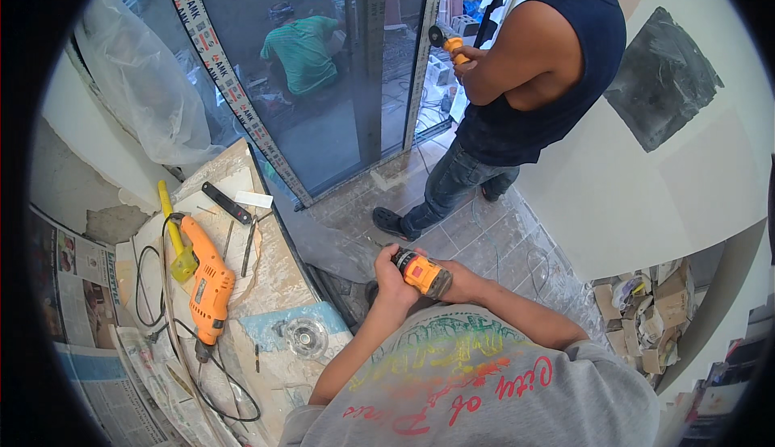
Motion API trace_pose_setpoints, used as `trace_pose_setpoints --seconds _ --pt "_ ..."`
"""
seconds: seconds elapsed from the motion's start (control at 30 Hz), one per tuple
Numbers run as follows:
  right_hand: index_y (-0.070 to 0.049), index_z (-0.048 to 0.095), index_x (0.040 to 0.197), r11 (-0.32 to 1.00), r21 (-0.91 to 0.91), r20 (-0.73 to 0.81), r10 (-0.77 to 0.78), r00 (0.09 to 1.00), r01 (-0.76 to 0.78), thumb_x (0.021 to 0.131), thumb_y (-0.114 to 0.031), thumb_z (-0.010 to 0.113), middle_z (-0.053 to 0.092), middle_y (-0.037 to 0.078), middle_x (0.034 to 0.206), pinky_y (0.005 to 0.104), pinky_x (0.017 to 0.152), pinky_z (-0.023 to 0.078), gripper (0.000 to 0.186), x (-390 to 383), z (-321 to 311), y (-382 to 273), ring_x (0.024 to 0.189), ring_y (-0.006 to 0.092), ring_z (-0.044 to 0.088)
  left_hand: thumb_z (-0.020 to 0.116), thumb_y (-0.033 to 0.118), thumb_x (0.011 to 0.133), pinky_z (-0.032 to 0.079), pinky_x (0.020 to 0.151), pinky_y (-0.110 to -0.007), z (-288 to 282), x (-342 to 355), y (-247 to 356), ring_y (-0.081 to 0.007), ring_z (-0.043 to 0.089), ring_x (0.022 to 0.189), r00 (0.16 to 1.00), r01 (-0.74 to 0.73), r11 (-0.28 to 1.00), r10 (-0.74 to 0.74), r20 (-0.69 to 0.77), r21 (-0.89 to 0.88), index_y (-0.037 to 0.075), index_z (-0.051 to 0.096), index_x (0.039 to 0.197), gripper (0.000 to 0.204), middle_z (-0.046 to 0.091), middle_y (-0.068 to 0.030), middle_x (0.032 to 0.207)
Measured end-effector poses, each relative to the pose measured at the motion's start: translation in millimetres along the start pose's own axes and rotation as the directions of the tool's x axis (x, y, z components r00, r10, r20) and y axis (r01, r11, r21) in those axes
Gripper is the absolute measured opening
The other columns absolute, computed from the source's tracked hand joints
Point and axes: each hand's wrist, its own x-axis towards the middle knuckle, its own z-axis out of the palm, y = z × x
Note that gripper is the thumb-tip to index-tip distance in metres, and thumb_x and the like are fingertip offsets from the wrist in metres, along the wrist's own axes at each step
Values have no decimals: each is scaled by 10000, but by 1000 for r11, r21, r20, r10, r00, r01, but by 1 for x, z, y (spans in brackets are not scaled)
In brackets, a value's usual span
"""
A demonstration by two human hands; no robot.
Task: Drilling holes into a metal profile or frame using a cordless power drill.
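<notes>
In front of my chest I hold a yellow-and-black cordless drill (423,274) between both hands. My left hand (392,279) is closed around its front end, the thumb lying along the dark part. My right hand (463,281) grips it from the other side, with most of its fingers hidden behind the tool body. To my left, on the worktop (282,273), lies an orange corded drill (211,281) with its black cable looped around it. A yellow-handled tool (171,219) rests against it, and a black utility knife-like tool (227,202) lies farther back.
A co-worker (525,76) in a dark sleeveless top stands ahead, holding a yellow angle grinder (452,43). Behind the glass door (282,124) another person (300,53) crouches. A debris pile (650,318) sits at right; a cable (476,213) crosses the tiled floor.
</notes>
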Motion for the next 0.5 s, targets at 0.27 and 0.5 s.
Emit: trace_pose_setpoints --seconds 0.27,0.5 --pt "-92 517 1252 1000 -7 4 -11 1000 11 807 -196 662 618 175 1149 401 876 500 480 1 1 3 1025 357 616 525 323 829 511 794 -427 -1 2 -1 -304 603 831 1000 -17 1000 17 -18 4 -79 494 1002 438 598 -182 869" --pt "-95 523 1239 1000 -8 17 7 1000 -7 813 -219 653 619 176 1140 405 868 502 463 1 -1 -1 1016 361 617 523 310 834 513 793 -431 0 0 0 -308 603 836 1000 -18 1000 18 -20 7 -73 493 1008 422 599 -179 868"
